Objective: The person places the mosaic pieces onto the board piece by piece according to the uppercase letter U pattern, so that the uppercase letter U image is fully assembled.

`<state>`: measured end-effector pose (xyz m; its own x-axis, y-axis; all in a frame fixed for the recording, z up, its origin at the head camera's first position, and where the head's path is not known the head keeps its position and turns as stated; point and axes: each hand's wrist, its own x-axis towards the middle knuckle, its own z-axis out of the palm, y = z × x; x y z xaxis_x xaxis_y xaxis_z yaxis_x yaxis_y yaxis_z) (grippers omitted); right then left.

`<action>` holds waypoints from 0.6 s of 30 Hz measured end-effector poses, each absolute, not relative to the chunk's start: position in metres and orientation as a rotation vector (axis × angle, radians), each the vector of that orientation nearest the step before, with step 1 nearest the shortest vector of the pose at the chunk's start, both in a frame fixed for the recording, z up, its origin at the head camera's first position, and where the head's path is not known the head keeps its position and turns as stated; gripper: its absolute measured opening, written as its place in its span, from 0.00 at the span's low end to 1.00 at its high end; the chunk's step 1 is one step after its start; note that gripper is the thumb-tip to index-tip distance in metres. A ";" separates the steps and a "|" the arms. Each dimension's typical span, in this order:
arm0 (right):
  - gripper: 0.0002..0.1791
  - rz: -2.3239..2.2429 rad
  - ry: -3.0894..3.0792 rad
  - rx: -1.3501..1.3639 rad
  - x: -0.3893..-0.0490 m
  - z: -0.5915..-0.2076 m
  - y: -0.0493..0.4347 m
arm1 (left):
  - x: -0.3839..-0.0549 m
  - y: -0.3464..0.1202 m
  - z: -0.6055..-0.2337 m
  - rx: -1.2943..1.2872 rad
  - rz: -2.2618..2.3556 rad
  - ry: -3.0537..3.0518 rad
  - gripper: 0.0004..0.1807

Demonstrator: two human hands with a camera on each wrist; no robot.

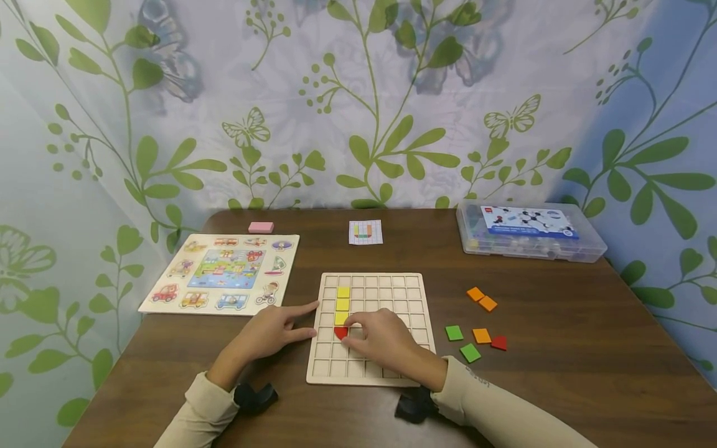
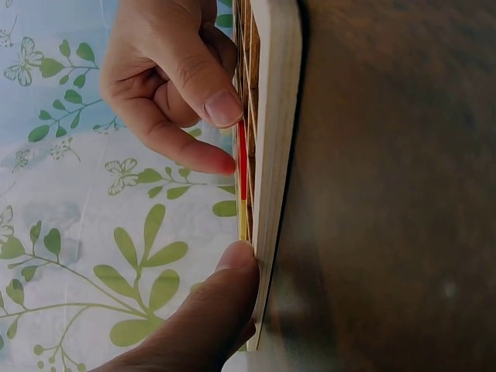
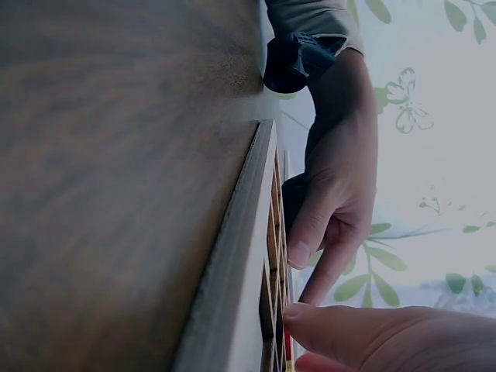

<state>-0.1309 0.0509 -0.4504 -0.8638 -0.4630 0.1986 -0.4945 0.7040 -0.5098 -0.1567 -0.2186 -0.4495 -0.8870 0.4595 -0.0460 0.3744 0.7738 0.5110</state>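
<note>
A square wooden grid board (image 1: 386, 292) lies on the table in front of me. Three yellow square tiles (image 1: 343, 305) form a column in its left part, and a red quarter-round tile (image 1: 340, 333) sits just below them. My right hand (image 1: 386, 339) reaches over the board and pinches the red tile between thumb and index finger. In the left wrist view, that thumb and fingertip are right at the red tile (image 2: 242, 163). My left hand (image 1: 266, 333) rests at the board's left edge, index finger and thumb extended against it.
Right of the board lie orange tiles (image 1: 481, 336), green tiles (image 1: 454, 333) and another red tile (image 1: 499, 343). A picture puzzle board (image 1: 168, 298) stands left; a pink block (image 1: 261, 228), a pattern card (image 1: 365, 241) and a clear plastic case (image 1: 476, 239) are at the back.
</note>
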 end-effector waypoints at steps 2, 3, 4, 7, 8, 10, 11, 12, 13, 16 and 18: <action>0.11 0.873 -2.841 0.803 -0.131 -0.450 0.051 | -0.157 -0.219 -0.449 0.666 0.753 2.799 0.34; 0.10 0.873 -2.837 0.806 -0.131 -0.451 0.051 | -0.157 -0.219 -0.450 0.668 0.751 2.800 0.34; 0.09 0.873 -2.833 0.809 -0.132 -0.451 0.051 | -0.157 -0.219 -0.450 0.668 0.750 2.800 0.34; 0.07 0.872 -2.823 0.816 -0.133 -0.452 0.052 | -0.158 -0.219 -0.450 0.667 0.749 2.800 0.34; 0.07 0.871 -2.822 0.812 -0.133 -0.453 0.052 | -0.158 -0.219 -0.451 0.666 0.750 2.800 0.34; 0.06 0.875 -2.824 0.800 -0.133 -0.454 0.052 | -0.158 -0.220 -0.451 0.667 0.749 2.799 0.34; 0.06 0.872 -2.820 0.797 -0.134 -0.454 0.052 | -0.158 -0.220 -0.451 0.667 0.748 2.799 0.34; 0.06 0.875 -2.819 0.793 -0.134 -0.454 0.052 | -0.158 -0.220 -0.451 0.667 0.746 2.799 0.34; 0.05 0.880 -2.818 0.790 -0.133 -0.454 0.053 | -0.157 -0.219 -0.451 0.666 0.745 2.799 0.34; 0.05 0.897 -2.814 0.784 -0.132 -0.453 0.054 | -0.157 -0.219 -0.450 0.659 0.739 2.796 0.34; 0.04 0.912 -2.817 0.772 -0.131 -0.451 0.056 | -0.157 -0.219 -0.449 0.661 0.733 2.796 0.34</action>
